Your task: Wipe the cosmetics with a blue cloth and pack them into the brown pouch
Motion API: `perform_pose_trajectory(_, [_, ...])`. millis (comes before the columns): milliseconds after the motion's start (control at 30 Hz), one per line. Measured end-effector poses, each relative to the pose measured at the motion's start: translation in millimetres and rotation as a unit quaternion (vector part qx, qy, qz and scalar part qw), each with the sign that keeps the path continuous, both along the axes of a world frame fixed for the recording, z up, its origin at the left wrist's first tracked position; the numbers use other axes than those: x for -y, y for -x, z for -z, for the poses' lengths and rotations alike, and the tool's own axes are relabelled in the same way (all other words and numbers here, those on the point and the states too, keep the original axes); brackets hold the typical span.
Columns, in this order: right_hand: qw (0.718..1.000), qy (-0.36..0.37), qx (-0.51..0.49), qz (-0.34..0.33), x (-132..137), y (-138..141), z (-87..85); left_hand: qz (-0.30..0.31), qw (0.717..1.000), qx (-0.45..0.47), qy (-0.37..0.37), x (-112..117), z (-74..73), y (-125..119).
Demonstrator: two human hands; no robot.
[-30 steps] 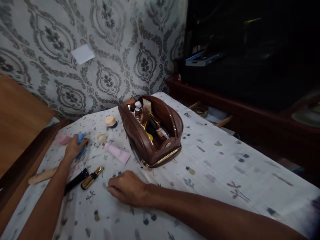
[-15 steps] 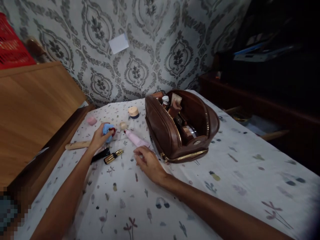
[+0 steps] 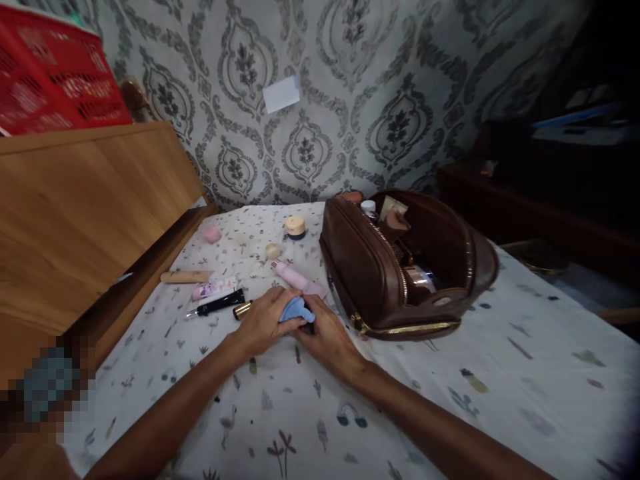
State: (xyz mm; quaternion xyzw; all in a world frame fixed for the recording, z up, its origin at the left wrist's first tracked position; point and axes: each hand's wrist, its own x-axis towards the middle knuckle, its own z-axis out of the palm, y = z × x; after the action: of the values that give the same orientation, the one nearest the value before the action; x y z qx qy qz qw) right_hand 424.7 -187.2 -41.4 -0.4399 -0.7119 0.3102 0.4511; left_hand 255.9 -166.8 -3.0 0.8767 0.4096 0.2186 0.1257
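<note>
My left hand point(image 3: 261, 323) and my right hand point(image 3: 327, 337) meet on the patterned sheet, both closed around a small blue item point(image 3: 296, 309) held between them. A dark part shows under the blue item at my right fingers. Just right of the hands stands an open brown leather cosmetic bag point(image 3: 400, 267) with bottles and tubes inside. A pink tube point(image 3: 299, 278) lies just behind my hands. A gold-capped tube point(image 3: 243, 309) lies by my left thumb.
On the sheet point(image 3: 475, 373) to the left lie a black pen-like stick point(image 3: 216, 305), a small pink-labelled tube point(image 3: 214, 289), a beige stick point(image 3: 186, 276), a pink sponge point(image 3: 212, 234), a beige-lidded jar point(image 3: 295, 227) and a round cream piece point(image 3: 273, 251). A wooden headboard point(image 3: 75, 207) rises at left.
My left hand carried the blue item from the far left to the middle. My right hand moved in to meet it and closed on it. The view swung left.
</note>
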Motion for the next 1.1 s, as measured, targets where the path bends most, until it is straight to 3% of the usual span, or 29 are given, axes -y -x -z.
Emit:
perform_pose_trajectory(567, [0.999,-0.039,0.021,-0.018,1,-3,-1.8,0.027,0.999,0.046,-0.010,4,6.2,11])
perform_pose_trajectory(800, [0.997,-0.052,0.056,0.001,-1,-6,10.9,-0.065,0.997,0.045,0.013,2,-1.1,17])
perform_pose_trajectory(933, [0.996,-0.055,0.076,-0.007,1,-8,9.1,-0.072,0.996,0.040,0.021,5,-6.8,15])
perform_pose_trajectory(1100, [0.996,-0.047,0.072,-0.030,2,-8,7.0,-0.095,0.988,0.108,0.060,2,-5.1,13])
